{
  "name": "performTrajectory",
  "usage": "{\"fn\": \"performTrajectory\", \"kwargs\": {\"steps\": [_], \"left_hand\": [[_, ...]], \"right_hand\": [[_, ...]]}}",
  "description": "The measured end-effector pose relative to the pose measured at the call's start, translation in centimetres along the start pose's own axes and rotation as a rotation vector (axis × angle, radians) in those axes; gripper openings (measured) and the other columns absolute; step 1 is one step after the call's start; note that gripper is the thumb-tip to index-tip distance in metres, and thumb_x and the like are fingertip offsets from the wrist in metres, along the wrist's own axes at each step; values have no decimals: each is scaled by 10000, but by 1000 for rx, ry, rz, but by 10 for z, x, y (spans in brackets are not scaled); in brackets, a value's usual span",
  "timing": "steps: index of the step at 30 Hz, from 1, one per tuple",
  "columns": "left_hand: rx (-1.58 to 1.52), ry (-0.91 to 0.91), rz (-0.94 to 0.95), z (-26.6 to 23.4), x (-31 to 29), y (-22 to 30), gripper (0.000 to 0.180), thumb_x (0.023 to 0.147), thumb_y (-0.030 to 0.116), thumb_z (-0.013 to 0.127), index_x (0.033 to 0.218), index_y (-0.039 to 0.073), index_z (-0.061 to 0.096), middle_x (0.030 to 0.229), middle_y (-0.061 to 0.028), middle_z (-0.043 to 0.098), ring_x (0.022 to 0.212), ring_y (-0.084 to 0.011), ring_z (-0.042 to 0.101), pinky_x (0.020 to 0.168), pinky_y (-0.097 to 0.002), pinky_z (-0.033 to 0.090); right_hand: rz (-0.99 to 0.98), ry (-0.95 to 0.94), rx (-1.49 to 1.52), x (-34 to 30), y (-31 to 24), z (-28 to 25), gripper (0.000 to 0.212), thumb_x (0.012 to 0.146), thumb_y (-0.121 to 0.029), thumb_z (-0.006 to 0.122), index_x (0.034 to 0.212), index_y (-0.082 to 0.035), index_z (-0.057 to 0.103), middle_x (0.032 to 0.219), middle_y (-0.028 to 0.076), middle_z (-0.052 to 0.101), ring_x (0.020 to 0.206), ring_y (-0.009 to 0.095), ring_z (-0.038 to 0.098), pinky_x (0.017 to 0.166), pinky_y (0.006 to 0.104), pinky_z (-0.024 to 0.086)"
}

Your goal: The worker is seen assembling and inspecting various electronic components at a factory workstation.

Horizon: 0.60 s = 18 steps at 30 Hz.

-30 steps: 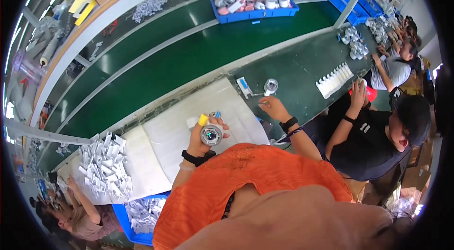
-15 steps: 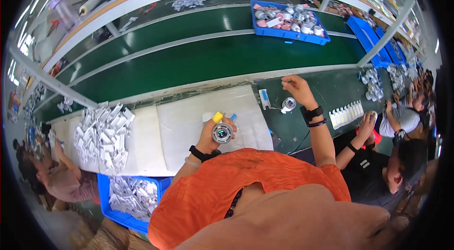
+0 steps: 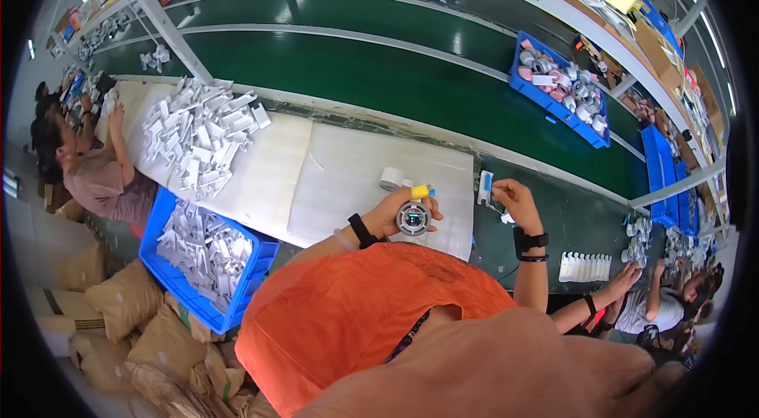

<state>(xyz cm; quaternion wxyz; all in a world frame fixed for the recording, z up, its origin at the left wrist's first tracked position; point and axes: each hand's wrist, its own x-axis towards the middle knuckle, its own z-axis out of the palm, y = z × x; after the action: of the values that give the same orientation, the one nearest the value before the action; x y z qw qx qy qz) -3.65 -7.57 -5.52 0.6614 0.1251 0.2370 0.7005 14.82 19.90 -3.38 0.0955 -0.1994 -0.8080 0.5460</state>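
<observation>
My left hand (image 3: 389,214) is wrapped round a grey round device (image 3: 413,219) with a dark, lit display facing up. A yellow piece (image 3: 419,192) with a blue end sticks out by the same fingers. Just beyond this hand a white cylindrical part (image 3: 392,178) lies on the pale mat (image 3: 340,173). Over the green bench to the right, my right hand (image 3: 518,201) has its thumb and fingers curled together; whatever they pinch is too small to make out. Beside its fingertips lies a small white-and-blue part (image 3: 485,187). A white object (image 3: 507,217) is partly hidden under the hand.
White plastic parts are heaped (image 3: 202,133) on the mat's left, above a filled blue crate (image 3: 245,276). A blue tray (image 3: 553,119) of mixed round parts stands at the far right. A row of white parts (image 3: 585,267) lies near a co-worker's hand (image 3: 628,276). Sacks (image 3: 130,303) lie lower left.
The view has swung, so the bench appears shifted and tilted. My right hand has come down over the white round object beside it. My left hand still holds the device, farther from the white cylinder.
</observation>
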Motion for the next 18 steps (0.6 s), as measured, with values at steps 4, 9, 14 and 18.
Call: {"fn": "performTrajectory", "kwargs": {"steps": [4, 9, 14, 18], "left_hand": [[-20, 21, -39, 3, -4, 0, 352, 954, 323, 512, 847, 7, 628, 974, -121, 589, 1052, -305, 611, 848, -472, 563], [166, 48, 106, -2, 4, -8, 251, 942, 247, 526, 841, 37, 618, 879, -46, 601, 698, -111, 577, 634, -228, 502], [194, 148, -38, 4, 2, -2, 239, 954, 242, 506, 846, 54, 606, 864, -5, 584, 674, -59, 544, 595, -188, 434], [222, 110, 50, -8, 0, -9, 289, 955, 290, 506, 824, 48, 596, 870, -37, 575, 748, -98, 544, 665, -215, 431]], "right_hand": [[72, -18, 0, -3, 7, 8, 179, 918, -109, 614, 1022, 38, 618, 861, 27, 645, 785, 91, 616, 735, 231, 489], [103, 37, 55, -13, 22, 14, 160, 910, -96, 608, 1022, 18, 623, 861, 44, 658, 802, 105, 633, 713, 237, 495], [58, 59, 104, -21, 24, 22, 153, 888, -70, 622, 1009, 23, 624, 858, 45, 647, 814, 107, 627, 727, 241, 500], [-4, 56, 56, -21, 27, 28, 161, 893, -128, 632, 961, 18, 643, 802, 69, 665, 730, 126, 634, 672, 264, 504]]}}
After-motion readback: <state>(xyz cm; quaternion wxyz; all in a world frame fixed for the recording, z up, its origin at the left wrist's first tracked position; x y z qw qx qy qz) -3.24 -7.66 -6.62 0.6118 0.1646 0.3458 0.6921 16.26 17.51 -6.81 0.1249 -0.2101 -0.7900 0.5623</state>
